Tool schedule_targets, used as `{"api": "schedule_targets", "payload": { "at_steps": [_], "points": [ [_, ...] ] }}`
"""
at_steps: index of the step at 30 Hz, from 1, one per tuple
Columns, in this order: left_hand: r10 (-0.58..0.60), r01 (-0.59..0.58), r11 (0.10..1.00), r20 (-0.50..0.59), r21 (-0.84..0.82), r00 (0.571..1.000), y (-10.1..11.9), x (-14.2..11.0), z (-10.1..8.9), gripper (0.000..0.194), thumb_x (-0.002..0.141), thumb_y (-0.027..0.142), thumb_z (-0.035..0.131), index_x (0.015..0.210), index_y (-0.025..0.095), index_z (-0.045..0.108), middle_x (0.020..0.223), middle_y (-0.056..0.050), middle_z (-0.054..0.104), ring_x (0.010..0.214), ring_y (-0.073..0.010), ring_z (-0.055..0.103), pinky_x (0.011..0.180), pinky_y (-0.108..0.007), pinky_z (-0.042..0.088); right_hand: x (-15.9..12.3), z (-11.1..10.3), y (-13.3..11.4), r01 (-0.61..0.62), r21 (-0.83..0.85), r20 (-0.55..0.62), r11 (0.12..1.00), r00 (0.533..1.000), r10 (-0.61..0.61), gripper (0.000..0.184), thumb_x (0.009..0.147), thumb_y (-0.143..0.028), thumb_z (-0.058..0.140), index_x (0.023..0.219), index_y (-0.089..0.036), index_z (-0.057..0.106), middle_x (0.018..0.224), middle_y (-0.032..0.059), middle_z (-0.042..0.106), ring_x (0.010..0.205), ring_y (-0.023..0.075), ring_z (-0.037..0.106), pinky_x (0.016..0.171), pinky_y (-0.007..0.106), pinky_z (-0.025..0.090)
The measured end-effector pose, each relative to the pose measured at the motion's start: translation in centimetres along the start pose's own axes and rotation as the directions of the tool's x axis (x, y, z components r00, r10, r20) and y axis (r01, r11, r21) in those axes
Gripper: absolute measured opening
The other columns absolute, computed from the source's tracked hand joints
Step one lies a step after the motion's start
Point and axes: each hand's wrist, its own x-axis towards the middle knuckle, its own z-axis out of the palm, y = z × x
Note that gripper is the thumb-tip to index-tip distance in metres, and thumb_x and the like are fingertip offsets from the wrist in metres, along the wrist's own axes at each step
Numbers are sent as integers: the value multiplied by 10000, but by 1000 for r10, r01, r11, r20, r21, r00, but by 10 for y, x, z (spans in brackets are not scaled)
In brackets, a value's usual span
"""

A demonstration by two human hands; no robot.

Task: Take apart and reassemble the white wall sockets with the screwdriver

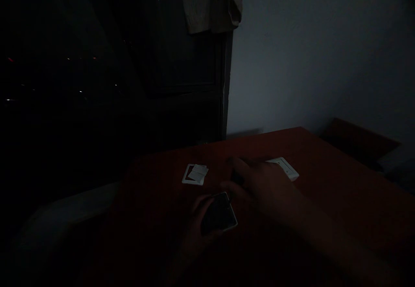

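My left hand (196, 224) is wrapped round a small dark rectangular block (218, 213) with a thin pale rim, held above the table. Just up and to the right of it, my right hand (261, 183) has its thumb and fingers closed round a short dark handle (237, 177). Dim light hides what kind of tool it is, and I cannot tell whether it touches the block. Behind the left hand lies a white square frame (184, 180) with pale flat pieces (198, 173) on it. A white rectangular plate (283, 166) lies beyond my right wrist, partly covered by it.
The reddish-brown table (327, 183) reaches back to a pale wall (308, 53). A cloth (212, 4) hangs over a dark window or door frame (227, 84) at the back. To the right stands another brown wooden piece (363, 135). The room is very dark.
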Motion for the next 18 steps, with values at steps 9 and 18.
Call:
{"api": "schedule_targets", "payload": {
  "at_steps": [9,18],
  "points": [
    [-10,10,999,-1,36,1000,-2,-1,0,632,736,327,727,1314,331,471,1369,-37,460,1220,-276,479,1038,-425,414,3,7,2,-7,3,-39,1000,999,8,303,924,-400,479,1157,-211,523,932,75,678,698,200,634,589,286,395],
    [8,-7,1000,-16,19,1000,-1,-1,0,636,738,309,712,1325,324,468,1363,-47,473,1225,-289,483,1043,-449,413,-1,8,4,86,120,-35,989,996,-82,396,928,-296,462,1316,-229,418,1121,82,644,858,218,648,687,330,471]
  ]
}}
